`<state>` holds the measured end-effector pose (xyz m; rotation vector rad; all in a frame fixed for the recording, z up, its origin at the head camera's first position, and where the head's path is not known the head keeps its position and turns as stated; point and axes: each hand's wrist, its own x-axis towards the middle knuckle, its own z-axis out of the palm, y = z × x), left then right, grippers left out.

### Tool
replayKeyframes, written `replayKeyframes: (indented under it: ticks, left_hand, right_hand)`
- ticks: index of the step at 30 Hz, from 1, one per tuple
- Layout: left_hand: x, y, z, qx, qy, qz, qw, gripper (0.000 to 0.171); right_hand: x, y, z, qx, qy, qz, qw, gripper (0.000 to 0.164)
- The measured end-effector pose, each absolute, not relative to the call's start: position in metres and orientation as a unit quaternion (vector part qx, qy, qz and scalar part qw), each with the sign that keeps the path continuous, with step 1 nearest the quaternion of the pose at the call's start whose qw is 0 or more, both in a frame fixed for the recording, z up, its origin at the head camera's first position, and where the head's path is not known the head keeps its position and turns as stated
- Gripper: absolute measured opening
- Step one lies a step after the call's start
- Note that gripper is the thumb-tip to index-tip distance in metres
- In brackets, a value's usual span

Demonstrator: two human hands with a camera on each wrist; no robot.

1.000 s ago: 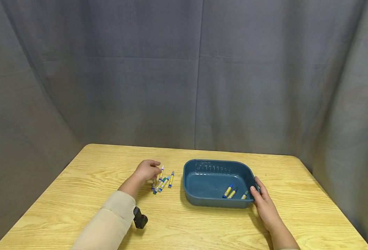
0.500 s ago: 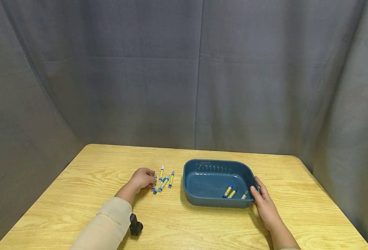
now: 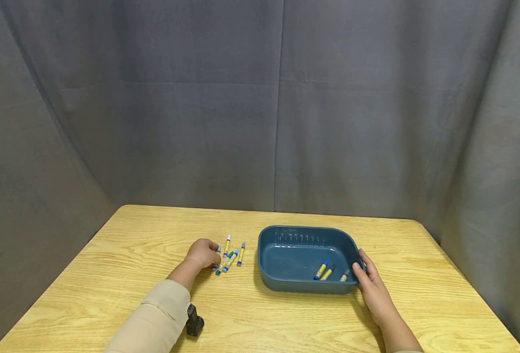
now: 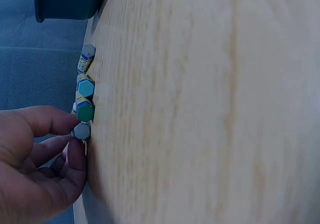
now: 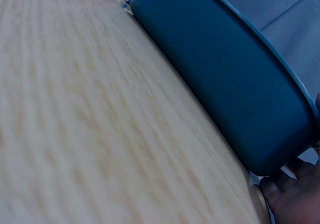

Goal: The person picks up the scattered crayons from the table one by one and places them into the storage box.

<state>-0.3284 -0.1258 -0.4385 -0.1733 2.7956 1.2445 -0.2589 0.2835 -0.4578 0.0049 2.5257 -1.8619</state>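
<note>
In the head view my left hand [image 3: 203, 253] is at the left end of a small group of crayons. Its thumb and fingertips pinch the leftmost crayon [image 3: 218, 252], whose grey hexagonal end [image 4: 81, 131] shows between them in the left wrist view. Right beside it lies a green-ended crayon [image 4: 85, 112], then a light-blue-ended crayon [image 4: 86, 88]. My right hand [image 3: 375, 289] grips the right end of a dark blue plastic basin [image 3: 304, 286], thumb on the rim and fingers along the outside. A few yellow-and-blue crayons [image 3: 321, 269] lie inside the basin, near its front right.
A white-tipped crayon [image 3: 227, 246] and a blue-tipped crayon [image 3: 241, 254] lie on the wooden table [image 3: 251, 323] between left hand and basin. A black wrist camera [image 3: 194, 321] sticks out from the left sleeve. Grey curtain [image 3: 198, 122] hangs behind the table.
My left hand has shifted left and toward me, from above the white-tipped crayon to the leftmost crayon, which its fingers now pinch. The right hand and basin have stayed put.
</note>
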Motion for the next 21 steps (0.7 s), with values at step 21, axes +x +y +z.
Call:
replayKeyframes:
  ticks: [21]
  left_hand:
    - [-0.333,-0.104,-0.413,-0.005,0.852,0.521,0.048,0.049]
  right_hand:
    - [-0.259,0.283,-0.457,0.001,0.795,-0.607,0.004,0.068]
